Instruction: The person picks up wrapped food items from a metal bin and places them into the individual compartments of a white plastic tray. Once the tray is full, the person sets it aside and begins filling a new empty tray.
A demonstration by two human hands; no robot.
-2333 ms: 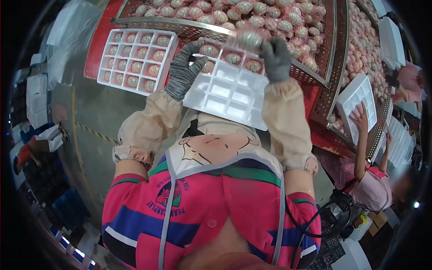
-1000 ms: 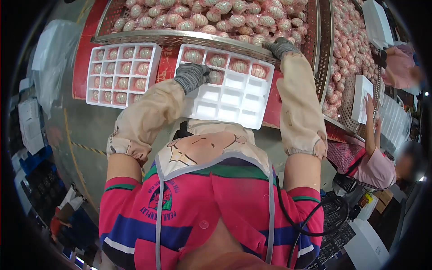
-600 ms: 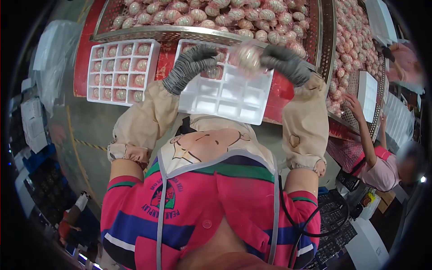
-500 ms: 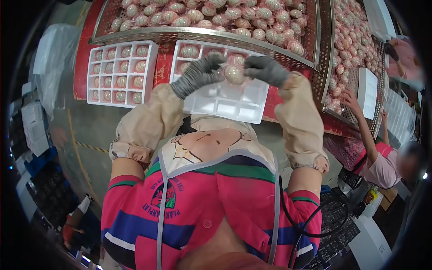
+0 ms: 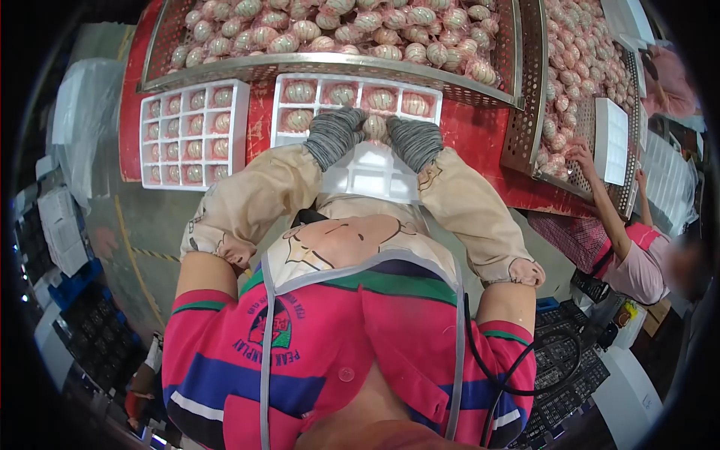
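- Grey knitted gloves cover both hands: the left hand (image 5: 334, 135) and the right hand (image 5: 415, 141) meet over a white foam tray (image 5: 367, 176) and grasp one pink-and-white wrapped ball (image 5: 374, 126) between their curled fingertips, left hand on its left side, right hand on its right
- The ball sits low in the tray's second row, just below the far row of four filled pockets; the gloves hide which pocket it is in
- The tray lies at the middle of the near edge of the red worktop (image 5: 480, 142); its near rows show bare white pockets
- As a judgement, the ball seats well if pressed straight down, evenly from both sides, gently enough to spare the wrap and the thin foam walls, with fingers kept off the neighbours
- Cream sleeve covers (image 5: 262, 187) run from the gloves to the elbows
- A second foam tray (image 5: 191, 131), every visible pocket filled, lies just beside the first, toward the worktop's left edge
- A perforated metal bin (image 5: 330, 64) heaped with the same wrapped balls runs along the far edge
- Near the right edge a co-worker's hand (image 5: 579, 154) rests by another white tray (image 5: 611, 142)
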